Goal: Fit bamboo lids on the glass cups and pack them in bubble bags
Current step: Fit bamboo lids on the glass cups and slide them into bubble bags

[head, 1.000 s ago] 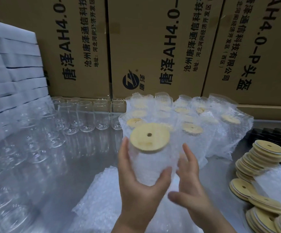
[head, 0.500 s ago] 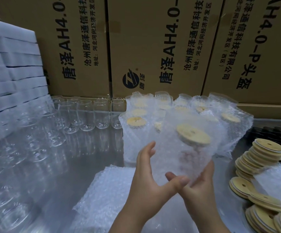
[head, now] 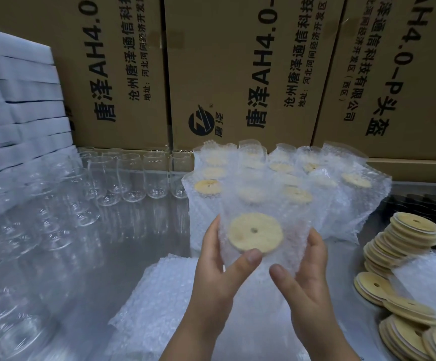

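I hold a glass cup in a bubble bag [head: 293, 230] between both hands above the table, tilted so its bamboo lid [head: 255, 232] faces me through the bag. My left hand [head: 219, 272] grips its left side, thumb under the lid. My right hand [head: 306, 277] curls round its right side. Behind stands a cluster of bagged, lidded cups [head: 292, 178]. Bare glass cups [head: 131, 178] line the back and fill the left. Loose bamboo lids [head: 404, 238] are stacked at the right. A pile of flat bubble bags [head: 159, 295] lies under my hands.
Big cardboard boxes [head: 237, 74] wall off the back. A stack of white foam sheets [head: 16, 100] rises at the far left. A dark tray [head: 425, 204] sits at the right behind the lids. The table surface [head: 138, 238] is shiny metal.
The bag has gone over the cup and its lid. The bagged cup swung right, then back to the middle, now tilted with the lid towards me. Both hands shifted with it.
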